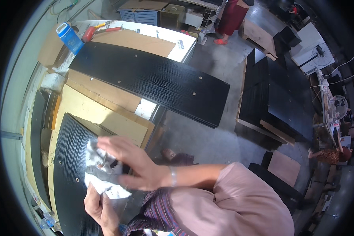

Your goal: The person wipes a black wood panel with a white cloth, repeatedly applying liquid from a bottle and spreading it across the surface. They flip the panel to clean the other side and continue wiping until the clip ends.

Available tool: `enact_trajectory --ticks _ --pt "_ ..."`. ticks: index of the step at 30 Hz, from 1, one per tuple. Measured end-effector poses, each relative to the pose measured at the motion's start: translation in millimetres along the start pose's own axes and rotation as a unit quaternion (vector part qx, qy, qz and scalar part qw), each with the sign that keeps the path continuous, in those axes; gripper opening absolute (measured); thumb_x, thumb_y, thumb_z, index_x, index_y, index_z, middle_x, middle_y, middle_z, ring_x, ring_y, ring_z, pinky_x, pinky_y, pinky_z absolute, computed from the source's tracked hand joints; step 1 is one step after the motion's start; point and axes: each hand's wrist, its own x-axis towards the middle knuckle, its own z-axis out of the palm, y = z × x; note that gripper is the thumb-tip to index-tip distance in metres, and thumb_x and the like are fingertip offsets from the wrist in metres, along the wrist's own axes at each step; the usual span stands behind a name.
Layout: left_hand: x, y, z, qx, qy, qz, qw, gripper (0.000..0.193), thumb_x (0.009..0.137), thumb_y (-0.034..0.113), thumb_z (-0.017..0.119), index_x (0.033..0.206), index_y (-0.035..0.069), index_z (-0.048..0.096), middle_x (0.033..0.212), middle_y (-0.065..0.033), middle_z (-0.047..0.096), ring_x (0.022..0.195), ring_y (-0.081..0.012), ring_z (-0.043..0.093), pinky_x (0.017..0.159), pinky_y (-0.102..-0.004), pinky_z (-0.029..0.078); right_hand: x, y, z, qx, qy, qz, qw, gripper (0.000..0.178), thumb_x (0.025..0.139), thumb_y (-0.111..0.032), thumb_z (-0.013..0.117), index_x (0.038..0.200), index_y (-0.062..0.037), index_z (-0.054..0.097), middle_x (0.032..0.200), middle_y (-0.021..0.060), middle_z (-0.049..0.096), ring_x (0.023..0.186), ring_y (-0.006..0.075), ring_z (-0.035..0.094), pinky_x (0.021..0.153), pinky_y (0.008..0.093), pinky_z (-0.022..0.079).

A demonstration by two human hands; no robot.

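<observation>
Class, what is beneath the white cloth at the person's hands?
A black, wood-grained board shows along the left edge of the white cloth; whatever the cloth directly covers cannot be seen.

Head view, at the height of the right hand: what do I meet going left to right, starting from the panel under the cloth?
Black panel → white cloth → right hand → wristband → pink sleeve → brown board → person in the background.
</observation>
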Motion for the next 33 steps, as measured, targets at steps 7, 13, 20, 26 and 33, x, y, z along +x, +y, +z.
enact_trajectory --ticks 7,13,20,26,33 --pt "55 26 30 0.071 -0.058 0.146 0.985 0.054 0.098 0.032 0.059 0.135 -0.006 0.058 0.135 -0.0278 0.061 0.126 -0.0403 0.057 0.109 -0.0481 0.041 23 6 -87 -0.236 0.096 -0.018 0.967 0.049 0.077 0.003 0.067 0.126 -0.0010 0.060 0.121 0.0202 0.066 0.114 0.0385 0.063 0.099 0.0456 0.050" --pt "73 -14 6 0.115 -0.030 0.047 0.992 0.039 0.080 -0.007 0.063 0.119 -0.002 0.068 0.119 -0.0167 0.065 0.115 -0.0337 0.060 0.105 -0.0416 0.045 -5 87 -287 -0.551 0.051 0.069 0.830 0.044 0.076 0.009 0.055 0.116 -0.0043 0.068 0.116 0.0175 0.068 0.113 0.0386 0.060 0.100 0.0442 0.049" --pt "72 -3 19 0.271 -0.040 0.121 0.954 0.038 0.077 -0.008 0.063 0.114 -0.001 0.067 0.117 -0.0157 0.062 0.111 -0.0342 0.057 0.099 -0.0436 0.046 -103 -67 -284 -0.331 -0.388 0.557 0.655 0.019 0.080 -0.012 0.061 0.091 -0.0125 0.076 0.091 0.0139 0.073 0.095 0.0347 0.070 0.084 0.0449 0.055" --pt "77 2 23 0.299 -0.045 0.150 0.941 0.037 0.079 -0.006 0.063 0.116 -0.002 0.065 0.117 -0.0161 0.061 0.109 -0.0354 0.057 0.097 -0.0450 0.046 -65 -26 -346 -0.613 0.101 0.189 0.761 0.043 0.077 0.014 0.050 0.108 -0.0060 0.072 0.108 0.0139 0.070 0.107 0.0358 0.064 0.093 0.0423 0.051" --pt "72 -2 21 0.279 -0.036 0.128 0.951 0.037 0.078 -0.007 0.062 0.114 -0.001 0.066 0.118 -0.0157 0.061 0.110 -0.0345 0.057 0.098 -0.0439 0.046 -93 -5 -324 -0.669 -0.202 0.429 0.573 0.019 0.079 -0.009 0.063 0.088 -0.0126 0.079 0.089 0.0187 0.073 0.091 0.0367 0.070 0.084 0.0466 0.055"
